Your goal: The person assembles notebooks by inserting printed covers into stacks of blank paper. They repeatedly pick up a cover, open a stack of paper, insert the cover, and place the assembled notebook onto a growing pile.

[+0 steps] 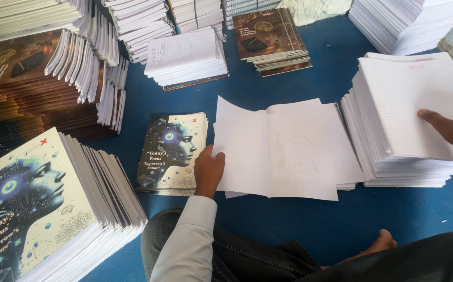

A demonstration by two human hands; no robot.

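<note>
Hands on loose white sheets over a blue floor

The left hand (208, 169) pinched the blank sheets (284, 149) at their nine o'clock edge; the right hand (451, 130) lay flat, fingers spread, on the ruled paper stack (404, 115) at three o'clock.

- Soft, even daylight; white ruled sheets (414, 104) glare brightest at right.
- Faint shadows only.
- Focus sharp centrally; corner stacks bow with wide-angle distortion.

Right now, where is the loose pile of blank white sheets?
In the head view the blank white sheets lie mid-floor on the blue mat, under the left hand, between the face-cover book and the tall ruled-paper stack.
</note>
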